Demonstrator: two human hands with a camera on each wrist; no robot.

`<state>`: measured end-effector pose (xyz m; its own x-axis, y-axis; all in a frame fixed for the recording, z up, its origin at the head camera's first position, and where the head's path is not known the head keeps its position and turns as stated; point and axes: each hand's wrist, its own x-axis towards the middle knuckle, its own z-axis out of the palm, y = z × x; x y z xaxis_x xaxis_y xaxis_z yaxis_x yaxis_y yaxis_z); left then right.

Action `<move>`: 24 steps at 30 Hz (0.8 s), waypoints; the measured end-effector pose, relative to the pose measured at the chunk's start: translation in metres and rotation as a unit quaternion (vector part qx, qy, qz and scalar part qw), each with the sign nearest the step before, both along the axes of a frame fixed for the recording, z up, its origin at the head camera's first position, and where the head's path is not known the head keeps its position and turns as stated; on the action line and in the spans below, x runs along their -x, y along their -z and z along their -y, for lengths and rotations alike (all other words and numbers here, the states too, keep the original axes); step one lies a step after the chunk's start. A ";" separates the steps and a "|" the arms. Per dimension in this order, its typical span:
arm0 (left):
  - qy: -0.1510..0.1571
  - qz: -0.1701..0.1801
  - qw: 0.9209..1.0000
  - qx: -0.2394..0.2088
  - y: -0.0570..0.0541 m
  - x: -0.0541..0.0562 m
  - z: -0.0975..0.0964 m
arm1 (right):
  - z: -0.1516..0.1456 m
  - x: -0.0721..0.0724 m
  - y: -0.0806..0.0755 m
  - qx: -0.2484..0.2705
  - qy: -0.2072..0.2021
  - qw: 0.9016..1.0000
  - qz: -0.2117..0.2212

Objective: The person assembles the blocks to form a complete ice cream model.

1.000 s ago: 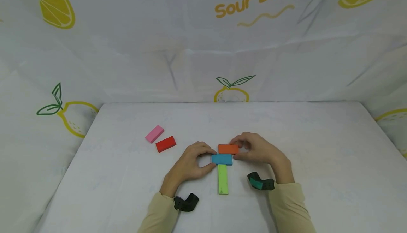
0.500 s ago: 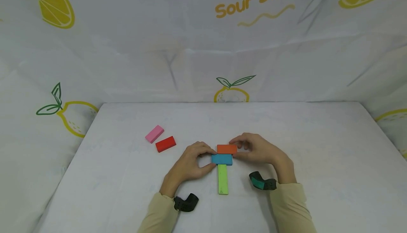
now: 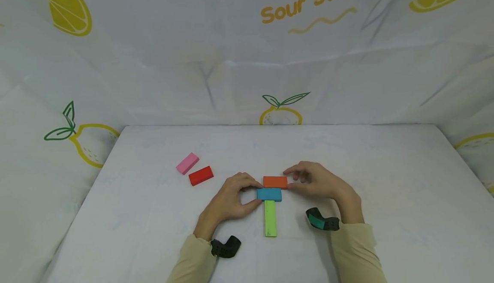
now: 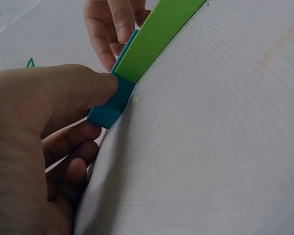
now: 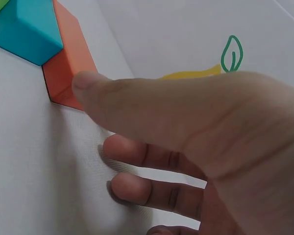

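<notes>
Left hand (image 3: 230,197) pinches blue block (image 3: 269,194). Right hand (image 3: 320,183), fingers loosely parted, at 3 o'clock of orange block (image 3: 275,182); contact unclear. Right-wrist view shows orange block; left-wrist doesn't.

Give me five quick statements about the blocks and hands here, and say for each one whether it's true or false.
1. The left hand pinches one end of the blue block. True.
2. The right hand is by the right end of the orange block. True.
3. The orange block is stacked on top of the blue block. False: it lies on the white tabletop, along the far side of the blue block.
4. The red block lies near the pink block. True.
5. The red block touches the left hand. False: there is a gap between them.
</notes>
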<state>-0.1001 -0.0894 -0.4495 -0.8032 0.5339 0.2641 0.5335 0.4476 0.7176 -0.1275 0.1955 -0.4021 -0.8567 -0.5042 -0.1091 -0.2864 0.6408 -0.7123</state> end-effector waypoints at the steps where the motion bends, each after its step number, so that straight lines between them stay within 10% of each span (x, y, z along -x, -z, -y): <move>1: -0.001 0.000 1.000 -0.001 0.000 0.000 0.000 | 0.000 0.000 0.000 -0.001 0.001 1.000 0.000; 24: -0.003 0.000 1.000 -0.019 0.000 0.001 0.001 | 0.010 0.001 -0.001 -0.009 -0.001 1.000 0.010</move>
